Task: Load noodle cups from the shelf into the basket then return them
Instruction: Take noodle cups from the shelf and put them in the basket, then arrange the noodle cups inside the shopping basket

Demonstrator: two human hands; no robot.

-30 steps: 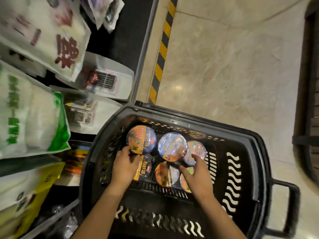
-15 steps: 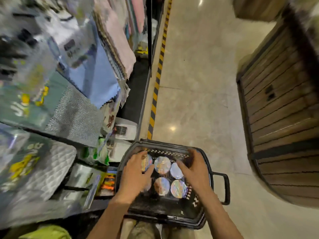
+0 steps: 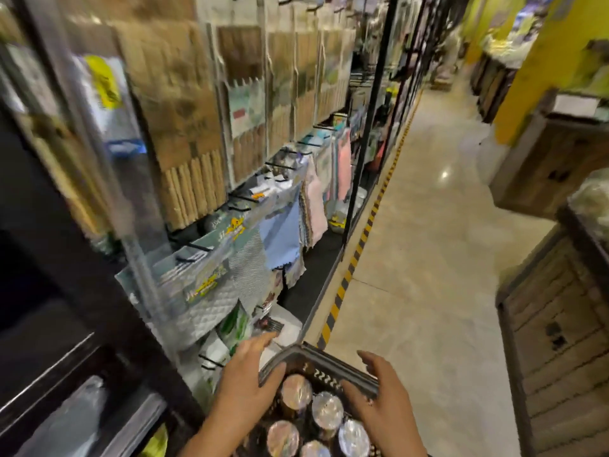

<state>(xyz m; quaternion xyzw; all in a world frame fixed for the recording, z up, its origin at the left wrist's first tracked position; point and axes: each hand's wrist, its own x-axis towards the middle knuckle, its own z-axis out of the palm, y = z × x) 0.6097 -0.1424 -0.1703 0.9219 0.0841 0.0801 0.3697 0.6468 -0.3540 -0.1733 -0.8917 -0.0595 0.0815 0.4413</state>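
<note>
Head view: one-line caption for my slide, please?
Both hands at the far rim of a basket holding noodle cups, in a store aisle.

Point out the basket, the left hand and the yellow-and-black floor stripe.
basket (image 3: 333, 359): head view, on its dark far rim.
left hand (image 3: 245, 387): head view, on the back of the hand.
floor stripe (image 3: 357, 249): head view, on the striped tape beside the shelf base.
</note>
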